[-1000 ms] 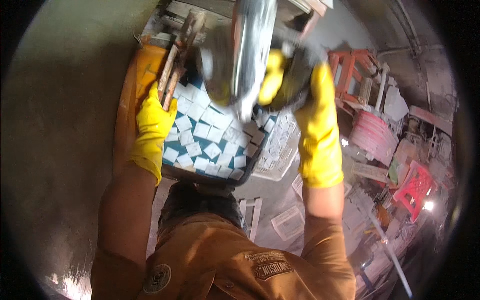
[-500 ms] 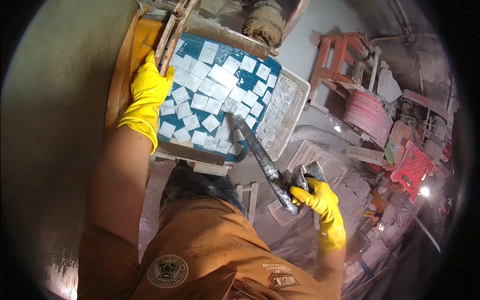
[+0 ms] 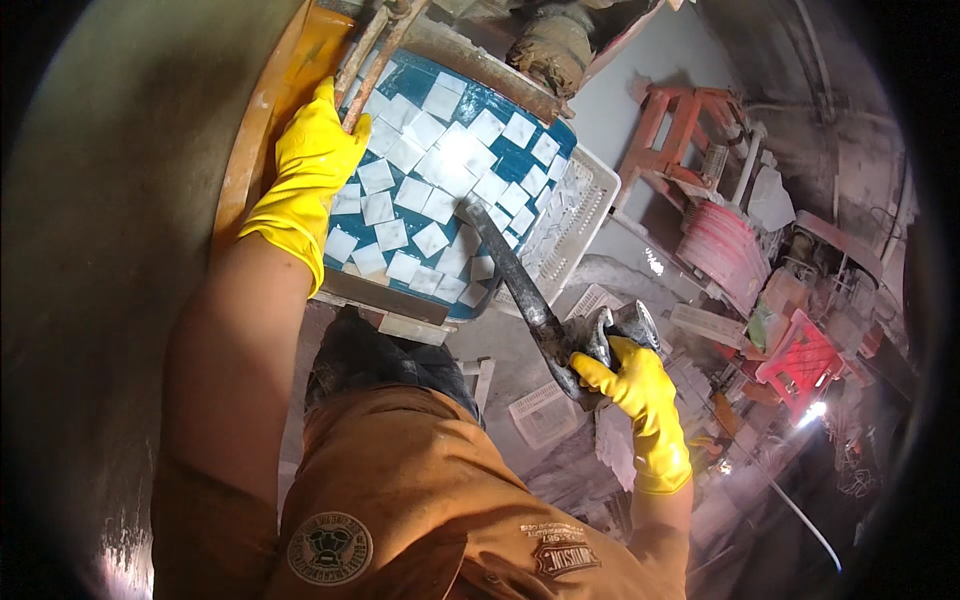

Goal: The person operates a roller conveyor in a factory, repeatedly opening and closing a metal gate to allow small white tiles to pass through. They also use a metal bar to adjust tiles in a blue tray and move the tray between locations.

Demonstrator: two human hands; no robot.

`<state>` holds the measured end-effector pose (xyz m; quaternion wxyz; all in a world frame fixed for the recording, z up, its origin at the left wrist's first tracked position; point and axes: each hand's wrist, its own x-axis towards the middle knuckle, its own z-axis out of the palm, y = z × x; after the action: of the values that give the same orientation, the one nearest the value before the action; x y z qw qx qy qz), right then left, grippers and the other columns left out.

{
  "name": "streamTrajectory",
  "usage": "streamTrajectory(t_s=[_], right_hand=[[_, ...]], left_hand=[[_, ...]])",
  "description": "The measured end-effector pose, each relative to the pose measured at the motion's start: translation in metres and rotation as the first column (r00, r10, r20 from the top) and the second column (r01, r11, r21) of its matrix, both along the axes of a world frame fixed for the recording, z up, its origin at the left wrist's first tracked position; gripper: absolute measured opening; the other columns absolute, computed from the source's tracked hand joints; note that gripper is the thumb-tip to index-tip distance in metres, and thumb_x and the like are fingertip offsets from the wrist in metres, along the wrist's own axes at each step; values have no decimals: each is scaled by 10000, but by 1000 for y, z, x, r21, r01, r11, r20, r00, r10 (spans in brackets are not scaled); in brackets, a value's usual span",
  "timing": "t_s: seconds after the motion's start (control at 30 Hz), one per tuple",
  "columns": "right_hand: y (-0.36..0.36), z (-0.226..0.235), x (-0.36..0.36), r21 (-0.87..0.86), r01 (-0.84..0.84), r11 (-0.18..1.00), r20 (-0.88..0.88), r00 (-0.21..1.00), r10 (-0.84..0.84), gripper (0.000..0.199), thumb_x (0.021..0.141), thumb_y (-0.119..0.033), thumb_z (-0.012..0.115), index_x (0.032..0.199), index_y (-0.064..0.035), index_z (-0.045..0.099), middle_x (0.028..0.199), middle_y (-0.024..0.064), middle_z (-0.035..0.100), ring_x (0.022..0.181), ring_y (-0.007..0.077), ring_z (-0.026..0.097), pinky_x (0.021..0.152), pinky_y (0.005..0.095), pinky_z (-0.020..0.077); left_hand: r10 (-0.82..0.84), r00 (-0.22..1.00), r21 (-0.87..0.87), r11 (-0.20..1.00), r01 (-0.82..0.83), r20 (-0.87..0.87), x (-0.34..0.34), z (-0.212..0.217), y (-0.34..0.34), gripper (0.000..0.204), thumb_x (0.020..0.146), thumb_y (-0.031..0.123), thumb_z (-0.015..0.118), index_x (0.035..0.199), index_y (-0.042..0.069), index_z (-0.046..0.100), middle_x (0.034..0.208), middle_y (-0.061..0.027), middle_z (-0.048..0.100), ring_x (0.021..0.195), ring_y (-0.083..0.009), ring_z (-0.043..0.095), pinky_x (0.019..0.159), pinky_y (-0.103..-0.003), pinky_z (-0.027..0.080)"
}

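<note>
My left hand (image 3: 318, 155), in a yellow rubber glove, is closed around a rusty metal rod (image 3: 385, 62) at the left of a blue-bottomed tray (image 3: 510, 155). White, grey-veined square tiles (image 3: 437, 165) lie spread over that blue surface, some side by side, some askew. In my right hand (image 3: 635, 385), also gloved in yellow, is a dark metal bar (image 3: 520, 285) with a short cylindrical part at its near end. The bar slants up and left, its far tip over the tiles; whether it touches them I cannot tell. Glare washes out several tiles.
A white plastic basket (image 3: 590, 215) holding tile pieces stands right of the tray. Beyond are a red frame (image 3: 672, 120), a pinkish ribbed drum (image 3: 725, 250) and a red crate (image 3: 803, 362). An orange-brown board (image 3: 262, 120) borders the tray's left. Another basket (image 3: 545, 412) lies on the floor.
The bar's far tip has moved up and left over the tiles, with my right hand still on it. My left hand stays on the rod. The whole view has shifted slightly.
</note>
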<state>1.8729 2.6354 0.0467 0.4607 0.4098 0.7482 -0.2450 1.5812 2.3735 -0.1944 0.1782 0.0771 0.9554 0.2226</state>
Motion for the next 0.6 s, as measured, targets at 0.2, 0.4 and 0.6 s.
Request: streamTrajectory(t_s=[0.2, 0.4, 0.6], right_hand=[[1, 3, -12, -9, -13, 1000, -9, 1000, 13, 593, 849, -536, 769, 1191, -53, 733, 959, 196, 752, 921, 366, 717, 851, 429, 536], [3, 1, -13, 2, -60, 998, 13, 998, 60, 610, 858, -541, 763, 1207, -43, 717, 980, 220, 740, 928, 378, 709, 844, 434, 533], [2, 5, -16, 11, -58, 998, -7, 998, 58, 624, 856, -548, 766, 1202, -31, 715, 1000, 242, 733, 954, 401, 706, 851, 446, 532]], left_hand=[[0, 1000, -12, 1000, 0, 2, -2, -3, -2, 732, 893, 428, 757, 1467, 46, 510, 1317, -238, 676, 1177, -437, 669, 997, -445, 544], [0, 999, 5, 1000, 0, 33, -5, 1, -2, 739, 892, 421, 762, 1474, 44, 506, 1322, -242, 673, 1180, -440, 666, 993, -446, 544], [10, 1000, 17, 1000, -10, 24, -4, -4, -5, 721, 892, 400, 769, 1469, 52, 513, 1311, -253, 673, 1181, -448, 662, 1001, -448, 539]])
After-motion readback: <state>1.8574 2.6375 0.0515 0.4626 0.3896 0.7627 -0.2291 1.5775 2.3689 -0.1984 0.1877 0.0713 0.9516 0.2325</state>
